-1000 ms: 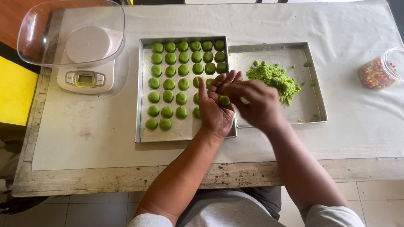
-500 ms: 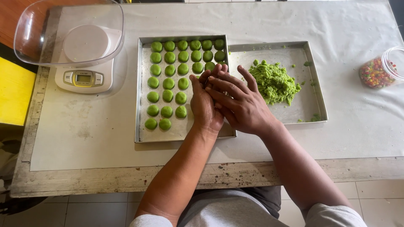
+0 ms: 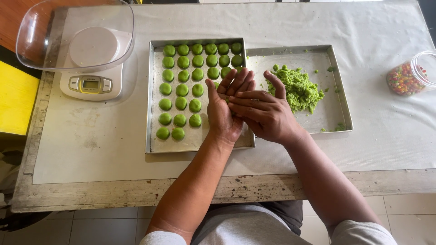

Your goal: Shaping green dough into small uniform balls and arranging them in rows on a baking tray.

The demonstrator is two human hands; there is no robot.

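My left hand [image 3: 221, 115] and my right hand [image 3: 265, 113] are pressed palm to palm above the right side of a square metal tray [image 3: 149, 102]. The right palm lies across the left one, fingers flat. The small green dough ball between them is hidden now. Rows of round green dough balls [image 3: 181, 89] fill the upper left part of that tray. A heap of crumbly green dough [image 3: 297, 88] lies in a second metal tray [image 3: 339, 88] just right of my hands.
A white kitchen scale [image 3: 91, 85] carrying a clear plastic bowl [image 3: 75, 34] stands at the left. A clear jar of coloured candies [image 3: 406, 78] lies at the right edge. A white sheet [image 3: 91, 145] covers the worn table. A yellow surface [image 3: 16, 104] is far left.
One second ago a green ball lay visible in my left palm. My right hand has since slid over it and moved across the palm, covering the ball.
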